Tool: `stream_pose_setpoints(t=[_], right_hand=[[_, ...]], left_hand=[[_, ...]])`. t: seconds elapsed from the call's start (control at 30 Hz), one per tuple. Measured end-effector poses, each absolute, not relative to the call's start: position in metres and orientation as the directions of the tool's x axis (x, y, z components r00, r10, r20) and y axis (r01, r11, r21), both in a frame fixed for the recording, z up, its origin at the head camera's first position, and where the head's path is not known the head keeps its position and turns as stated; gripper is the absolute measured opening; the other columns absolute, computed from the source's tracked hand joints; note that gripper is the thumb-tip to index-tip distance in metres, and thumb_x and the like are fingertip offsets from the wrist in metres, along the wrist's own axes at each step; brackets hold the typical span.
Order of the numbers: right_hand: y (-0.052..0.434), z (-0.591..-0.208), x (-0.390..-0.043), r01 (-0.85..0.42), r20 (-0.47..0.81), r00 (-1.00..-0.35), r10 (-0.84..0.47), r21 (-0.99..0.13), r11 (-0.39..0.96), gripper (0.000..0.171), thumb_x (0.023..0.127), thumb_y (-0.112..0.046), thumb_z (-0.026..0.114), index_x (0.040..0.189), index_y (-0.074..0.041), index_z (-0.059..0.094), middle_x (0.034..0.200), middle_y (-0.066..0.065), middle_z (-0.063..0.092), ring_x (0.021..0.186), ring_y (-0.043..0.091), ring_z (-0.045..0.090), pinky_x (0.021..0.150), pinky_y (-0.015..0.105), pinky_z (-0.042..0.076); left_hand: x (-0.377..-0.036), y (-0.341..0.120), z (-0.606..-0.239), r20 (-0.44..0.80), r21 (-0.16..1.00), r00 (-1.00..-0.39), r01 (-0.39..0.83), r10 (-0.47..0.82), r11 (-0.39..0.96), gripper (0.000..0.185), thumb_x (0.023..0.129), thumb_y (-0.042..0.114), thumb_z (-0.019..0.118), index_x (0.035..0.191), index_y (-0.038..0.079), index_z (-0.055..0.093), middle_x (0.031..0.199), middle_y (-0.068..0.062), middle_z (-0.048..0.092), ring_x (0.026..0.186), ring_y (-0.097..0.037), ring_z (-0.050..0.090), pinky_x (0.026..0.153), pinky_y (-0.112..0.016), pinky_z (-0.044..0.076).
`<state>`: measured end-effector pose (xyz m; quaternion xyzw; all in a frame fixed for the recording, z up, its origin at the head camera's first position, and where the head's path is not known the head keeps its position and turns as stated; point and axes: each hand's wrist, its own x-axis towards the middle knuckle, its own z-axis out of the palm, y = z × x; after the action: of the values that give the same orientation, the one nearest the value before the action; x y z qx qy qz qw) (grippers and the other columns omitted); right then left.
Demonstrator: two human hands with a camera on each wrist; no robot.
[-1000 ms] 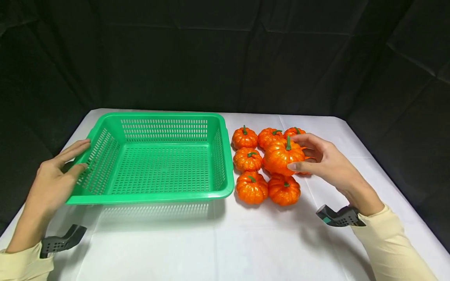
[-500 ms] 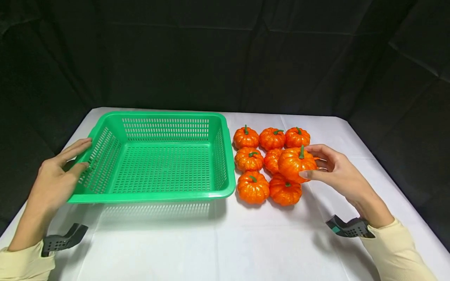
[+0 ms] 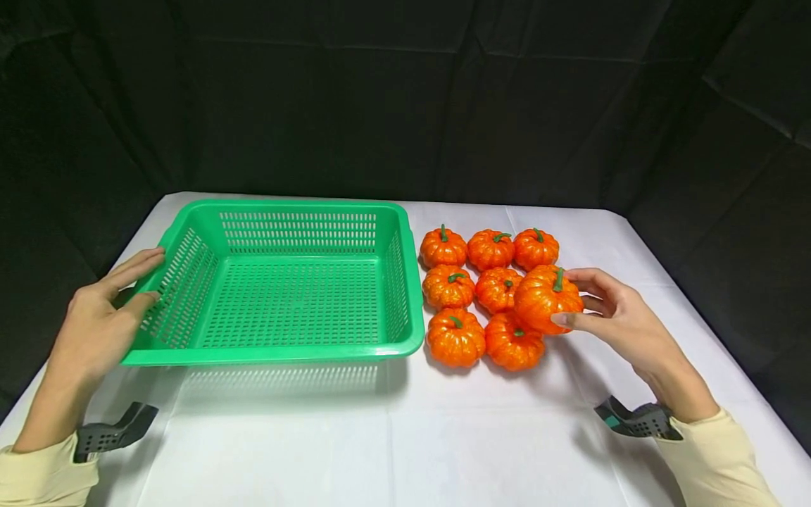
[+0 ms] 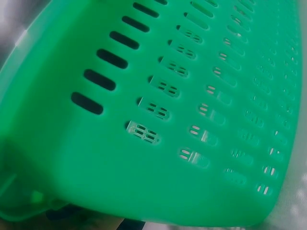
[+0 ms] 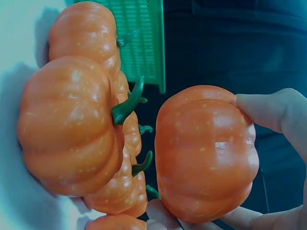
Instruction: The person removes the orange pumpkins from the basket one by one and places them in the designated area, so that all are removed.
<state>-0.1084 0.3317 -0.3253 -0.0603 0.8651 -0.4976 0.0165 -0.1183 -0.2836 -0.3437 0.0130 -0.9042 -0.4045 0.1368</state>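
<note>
In the head view, my right hand (image 3: 624, 324) holds a small orange pumpkin (image 3: 545, 299) between thumb and fingers, its green stem upward. It hangs just above the table, partly covering two pumpkins behind and in front. The right wrist view shows this held pumpkin (image 5: 206, 153) apart from a nearby pumpkin (image 5: 72, 127). Several more pumpkins (image 3: 456, 338) stand in close rows beside the green basket (image 3: 415, 324). My left hand (image 3: 98, 320) rests on the basket's left rim, thumb and fingers spread and fairly straight. The left wrist view shows only the slotted basket wall (image 4: 96, 158).
A white cloth (image 3: 285, 443) covers the table. Black fabric (image 3: 405, 105) hangs behind and at both sides. The basket's right rim stands close to the left column of pumpkins.
My right hand has moved right and nearer to me with the pumpkin, uncovering pumpkins in the back and middle rows. The left hand and basket have stayed in place.
</note>
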Motion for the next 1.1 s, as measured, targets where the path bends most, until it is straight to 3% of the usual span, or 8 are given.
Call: stream_pose_setpoints(t=[0.23, 0.8, 1.07, 1.1], right_hand=[[0.337, -0.329, -0.102, -0.058, 0.011, -0.996, -0.092, -0.851, 0.521, 0.050, 0.097, -0.020, 0.075, 0.141, -0.011, 0.053, 0.135, 0.006, 0.057, 0.113, 0.009, 0.063, 0.088, 0.020, 0.051], [0.358, -0.341, -0.090, 0.041, -0.036, -0.999, 0.020, -0.840, 0.541, 0.050, 0.099, -0.025, 0.074, 0.142, -0.016, 0.052, 0.132, -0.002, 0.057, 0.109, 0.000, 0.063, 0.085, 0.015, 0.048], [0.363, -0.350, -0.086, 0.080, -0.061, -0.997, 0.054, -0.838, 0.540, 0.049, 0.100, -0.028, 0.073, 0.143, -0.018, 0.052, 0.133, -0.004, 0.056, 0.110, -0.001, 0.062, 0.089, 0.021, 0.048], [0.364, -0.350, -0.086, 0.084, -0.061, -0.996, 0.059, -0.838, 0.540, 0.049, 0.100, -0.028, 0.073, 0.143, -0.018, 0.052, 0.134, -0.005, 0.056, 0.110, -0.002, 0.062, 0.093, 0.026, 0.049]], left_hand=[[-0.119, -0.284, -0.344, 0.242, 0.740, -0.962, 0.097, -0.128, 0.665, 0.051, 0.108, 0.009, 0.044, 0.158, 0.006, 0.043, 0.166, -0.011, 0.033, 0.152, -0.042, 0.025, 0.114, -0.069, 0.021], [-0.117, -0.284, -0.345, 0.255, 0.740, -0.958, 0.106, -0.131, 0.664, 0.050, 0.107, 0.008, 0.045, 0.157, 0.005, 0.045, 0.165, -0.010, 0.035, 0.152, -0.040, 0.025, 0.116, -0.067, 0.018], [-0.118, -0.284, -0.344, 0.252, 0.734, -0.959, 0.101, -0.131, 0.672, 0.050, 0.108, 0.009, 0.045, 0.157, 0.005, 0.045, 0.166, -0.010, 0.034, 0.151, -0.041, 0.026, 0.113, -0.069, 0.023], [-0.118, -0.284, -0.344, 0.250, 0.732, -0.959, 0.099, -0.131, 0.674, 0.050, 0.108, 0.009, 0.045, 0.158, 0.006, 0.044, 0.166, -0.010, 0.034, 0.151, -0.041, 0.026, 0.113, -0.069, 0.023]])
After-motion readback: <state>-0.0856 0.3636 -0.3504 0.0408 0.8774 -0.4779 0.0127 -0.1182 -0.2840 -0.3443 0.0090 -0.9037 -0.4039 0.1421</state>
